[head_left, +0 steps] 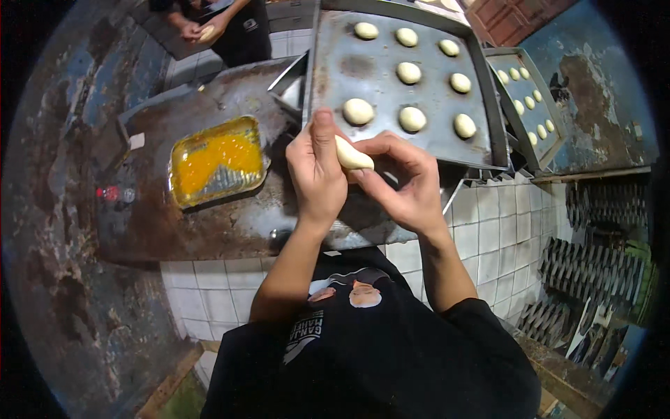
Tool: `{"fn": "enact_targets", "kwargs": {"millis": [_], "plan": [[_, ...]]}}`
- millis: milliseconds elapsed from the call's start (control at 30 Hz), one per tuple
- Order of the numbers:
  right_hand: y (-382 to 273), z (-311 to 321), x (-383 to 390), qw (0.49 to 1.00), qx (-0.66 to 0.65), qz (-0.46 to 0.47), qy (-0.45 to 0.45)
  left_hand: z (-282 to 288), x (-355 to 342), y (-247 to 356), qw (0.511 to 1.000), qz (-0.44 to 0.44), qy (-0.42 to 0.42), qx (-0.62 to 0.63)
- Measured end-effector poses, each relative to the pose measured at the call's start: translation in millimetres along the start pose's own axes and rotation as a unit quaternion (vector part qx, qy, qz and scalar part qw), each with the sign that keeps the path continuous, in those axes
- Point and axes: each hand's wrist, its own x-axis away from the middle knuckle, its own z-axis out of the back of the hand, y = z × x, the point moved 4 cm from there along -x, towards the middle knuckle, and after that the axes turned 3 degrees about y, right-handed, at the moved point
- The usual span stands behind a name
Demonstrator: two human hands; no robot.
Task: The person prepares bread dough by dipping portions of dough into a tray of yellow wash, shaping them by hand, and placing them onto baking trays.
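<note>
Black cloth of our shirt (391,363) fills the lower edge and hides the floor right below us. Above it, our left hand (315,171) and right hand (408,183) meet over the near edge of the bench (209,223), both closed on one pale dough piece (352,156). Its underside is hidden by our fingers; its long axis runs from upper left to lower right, blunt end toward the right hand. White tiles (488,230) face the bench's front, and its metal top is dark and stained. Left of our hands sits a foil tray of yellow egg wash (218,160). Beyond, a baking tray (335,77) carries round dough balls (359,111), a second tray (551,150) beside it. Farthest off, another person's hands (202,29) are cut by the frame.
</note>
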Motion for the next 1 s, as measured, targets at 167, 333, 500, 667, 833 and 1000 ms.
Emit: {"fn": "enact_targets", "kwargs": {"millis": [167,333,500,667,833,1000], "plan": [[0.0,-105.1,-10.0,0.982,-0.094,0.048,0.158,66.2,2.1,10.7,0.975,-0.023,0.202,0.089],[2.0,-161.5,-37.1,0.977,-0.169,0.020,0.131,132.3,-10.4,29.0,0.935,0.081,-0.019,0.344],[-1.2,-212.0,-50.3,0.981,-0.172,-0.052,0.075,210.5,-5.5,27.4,0.974,0.086,-0.063,0.200],[0.6,-246.4,-59.8,0.970,-0.181,-0.158,-0.038,262.5,-3.6,6.1,0.968,0.112,0.082,0.211],[-30.4,-274.0,-48.7,0.935,-0.127,-0.201,-0.262,296.5,4.9,-44.2,0.988,0.044,-0.146,-0.038],[35.0,-293.6,-46.2,0.908,0.278,-0.118,-0.291,332.2,72.7,-96.1,0.986,0.064,-0.097,-0.117]]}}
